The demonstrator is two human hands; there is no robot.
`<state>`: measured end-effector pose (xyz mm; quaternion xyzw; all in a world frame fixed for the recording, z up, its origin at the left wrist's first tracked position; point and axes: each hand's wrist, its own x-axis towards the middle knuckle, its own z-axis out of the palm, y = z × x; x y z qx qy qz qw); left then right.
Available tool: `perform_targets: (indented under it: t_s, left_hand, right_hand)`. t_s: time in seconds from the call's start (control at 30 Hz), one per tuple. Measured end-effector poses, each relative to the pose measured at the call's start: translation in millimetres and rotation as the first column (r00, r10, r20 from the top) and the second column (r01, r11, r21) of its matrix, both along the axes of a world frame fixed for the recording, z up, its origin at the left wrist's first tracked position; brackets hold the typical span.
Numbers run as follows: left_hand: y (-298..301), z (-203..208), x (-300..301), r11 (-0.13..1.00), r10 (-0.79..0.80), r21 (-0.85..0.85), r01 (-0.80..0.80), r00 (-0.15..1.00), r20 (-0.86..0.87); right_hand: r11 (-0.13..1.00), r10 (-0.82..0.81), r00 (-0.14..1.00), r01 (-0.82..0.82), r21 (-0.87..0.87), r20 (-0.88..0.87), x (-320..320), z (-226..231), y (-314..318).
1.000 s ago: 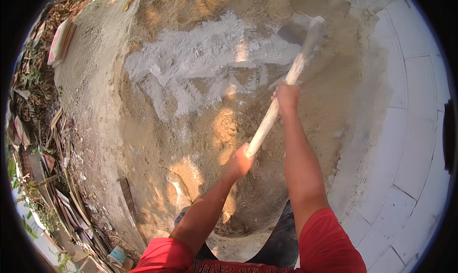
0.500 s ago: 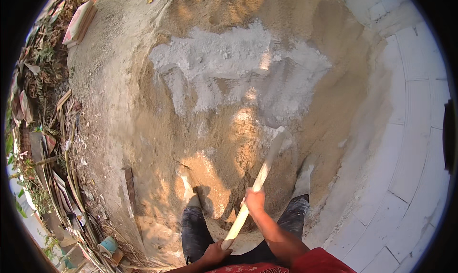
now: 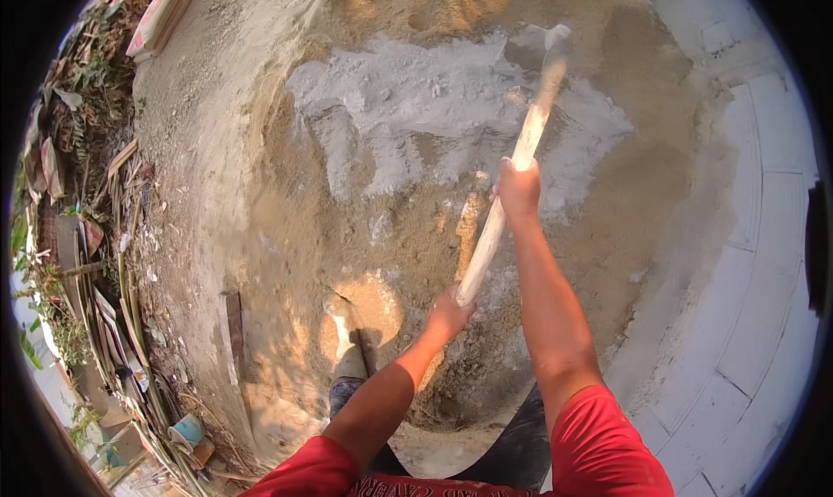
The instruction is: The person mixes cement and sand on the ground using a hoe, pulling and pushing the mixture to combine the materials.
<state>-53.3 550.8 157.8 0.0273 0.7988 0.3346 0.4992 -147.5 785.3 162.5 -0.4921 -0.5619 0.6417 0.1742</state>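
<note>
A hoe [image 3: 531,132] with a pale wooden handle reaches away from me, tilted toward the far right. Its grey blade [image 3: 526,47] lies against the far part of a light grey powder heap [image 3: 408,89], which spreads over brown sand [image 3: 295,228]. My right hand [image 3: 519,189] is wrapped around the middle of the handle. Nearer to me, my left hand [image 3: 449,315] closes on the handle's butt end. Both arms are stretched forward.
My left foot [image 3: 340,319] stands in the sand. Pale slabs [image 3: 737,323] border the right side. Along the left lie sticks and scrap [image 3: 130,323], a short board [image 3: 232,336], a blue-and-white container [image 3: 186,432] and a folded sack [image 3: 160,18].
Both hands have swung the hoe forward and away from me. Its head has gone from the sand between my feet to the far side of the grey powder.
</note>
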Motion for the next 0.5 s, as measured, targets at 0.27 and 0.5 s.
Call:
perform_targets:
  t_s: [0.27,0.5]
  left_hand:
    - [-110.8,-35.5,83.3,0.963,0.268,-0.009,-0.270,0.951,0.157]
    - [-254.7,124.2,152.4,0.990,-0.028,-0.118,0.076,0.930,0.367]
  right_hand:
    - [0.914,0.307,0.873,-0.159,-0.374,0.380,43.5,-133.8,-122.4]
    - [0.800,0.071,0.912,0.191,-0.569,0.405,189.1,-22.2,-243.5]
